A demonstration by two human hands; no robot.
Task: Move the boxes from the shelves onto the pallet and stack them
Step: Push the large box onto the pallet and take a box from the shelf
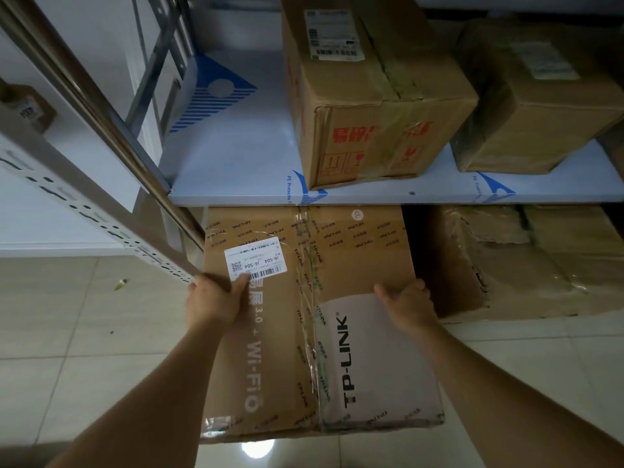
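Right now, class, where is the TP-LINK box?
In the head view, the TP-LINK box sits low and centre, partly under the white shelf, held by the left hand and right hand.

A white shelf (236, 157), covered in protective film with blue markings, spans the upper half of the frame. Two cardboard boxes rest directly on it: a taped box with red print (378, 96) at upper centre, and a plain brown box (540, 103) at upper right, just beside it. Below the shelf edge, a pale tiled floor (84, 332) fills the lower frame. A crumpled, taped carton (513, 265) sits at middle right, under the shelf.
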